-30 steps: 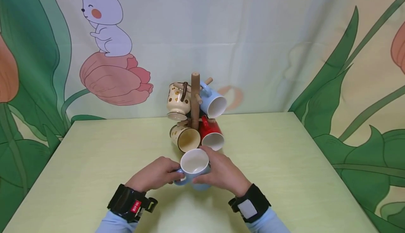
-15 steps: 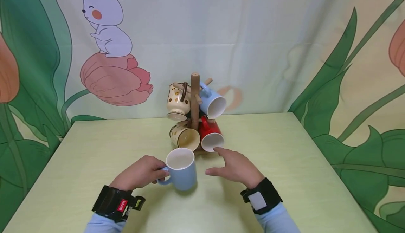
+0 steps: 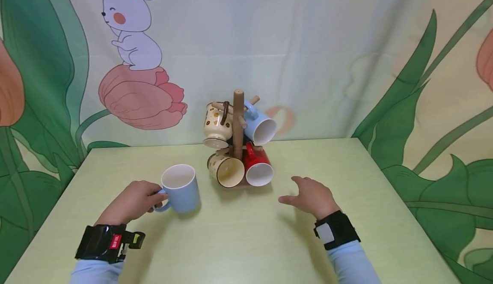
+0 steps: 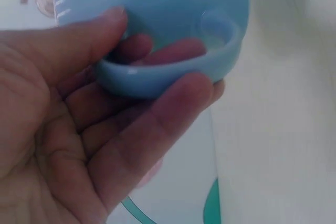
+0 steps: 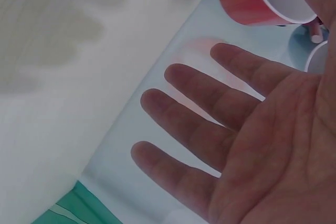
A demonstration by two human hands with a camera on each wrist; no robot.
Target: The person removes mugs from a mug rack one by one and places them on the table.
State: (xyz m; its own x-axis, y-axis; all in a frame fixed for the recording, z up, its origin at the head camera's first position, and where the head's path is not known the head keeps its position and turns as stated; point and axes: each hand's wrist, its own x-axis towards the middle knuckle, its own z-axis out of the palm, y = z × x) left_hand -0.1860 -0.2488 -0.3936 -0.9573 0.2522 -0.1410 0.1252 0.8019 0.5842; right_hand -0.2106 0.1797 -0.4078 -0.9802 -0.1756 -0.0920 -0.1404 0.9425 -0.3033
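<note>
My left hand (image 3: 132, 201) grips a light blue mug (image 3: 184, 196) by its handle, left of the mug rack. In the left wrist view, fingers pass through the handle (image 4: 152, 80) and the thumb lies on top of it. The mug is upright, its white inside facing up. My right hand (image 3: 310, 197) is off to the right of the rack with fingers spread and holds nothing. The right wrist view shows its palm and extended fingers (image 5: 184, 129), with the red mug (image 5: 247, 3) beyond them.
A wooden mug rack (image 3: 238, 125) stands at the table's back middle. Hanging on it are a patterned cream mug (image 3: 216, 123), a second cream mug (image 3: 215, 164), another blue mug (image 3: 254, 123) and the red mug. Behind the table (image 3: 246, 249) hangs a printed curtain (image 3: 316, 61).
The blue mug has travelled left in my left hand, away from in front of the rack. My right hand has let go of it and moved right.
</note>
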